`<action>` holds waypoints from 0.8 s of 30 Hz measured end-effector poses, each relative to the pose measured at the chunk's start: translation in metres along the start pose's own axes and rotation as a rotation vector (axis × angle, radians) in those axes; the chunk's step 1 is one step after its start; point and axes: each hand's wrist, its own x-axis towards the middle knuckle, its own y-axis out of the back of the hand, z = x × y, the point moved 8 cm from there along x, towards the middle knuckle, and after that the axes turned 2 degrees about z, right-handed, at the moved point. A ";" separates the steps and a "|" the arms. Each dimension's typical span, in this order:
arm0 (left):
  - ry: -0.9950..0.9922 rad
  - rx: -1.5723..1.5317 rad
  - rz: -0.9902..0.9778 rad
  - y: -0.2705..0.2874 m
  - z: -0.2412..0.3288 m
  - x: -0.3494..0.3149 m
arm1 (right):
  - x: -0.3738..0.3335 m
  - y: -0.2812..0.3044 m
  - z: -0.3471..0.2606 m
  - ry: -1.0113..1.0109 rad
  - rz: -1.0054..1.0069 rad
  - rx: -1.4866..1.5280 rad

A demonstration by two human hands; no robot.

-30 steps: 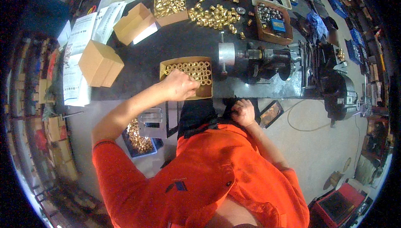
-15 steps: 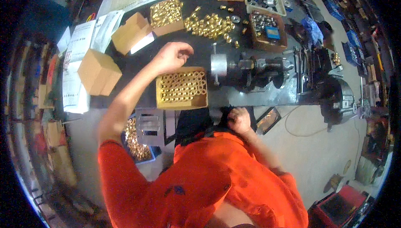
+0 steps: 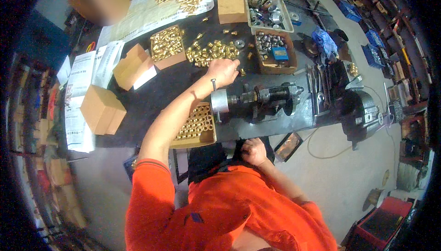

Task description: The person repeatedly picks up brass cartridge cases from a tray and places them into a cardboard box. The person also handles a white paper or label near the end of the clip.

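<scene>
My left hand (image 3: 223, 72) is stretched over the dark bench, at the near right edge of a loose pile of brass fittings (image 3: 211, 53). Its fingers are curled together; whatever lies in them is hidden. A single brass fitting (image 3: 242, 72) lies just right of the fingertips. Beneath my left forearm sits a shallow cardboard box (image 3: 195, 141) with rows of brass rings (image 3: 197, 123), partly covered by the arm. Over my dark-clothed lap rests my right hand (image 3: 254, 151), its fingers folded in; their contents cannot be seen.
Right of my left hand stands a metal clamping fixture (image 3: 257, 99) with a round silver end. Behind it are a box of metal parts (image 3: 275, 69) and a pale tray (image 3: 290, 25). A box of brass fittings (image 3: 167, 44), cardboard boxes (image 3: 103, 111) and newspaper (image 3: 80, 131) occupy the left.
My left hand has moved away from above the box of rings, rightward to the pile's edge. The view has shifted, while my right hand stays at my lap.
</scene>
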 end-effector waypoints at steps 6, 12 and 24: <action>-0.026 0.005 0.049 0.000 0.001 -0.010 | 0.001 0.002 -0.002 -0.026 -0.045 0.004; -0.056 -0.013 0.002 -0.007 -0.016 -0.016 | 0.001 0.000 -0.003 -0.005 -0.023 -0.016; -0.086 -0.202 -0.030 -0.011 -0.031 -0.038 | -0.009 -0.011 0.010 0.023 0.042 -0.010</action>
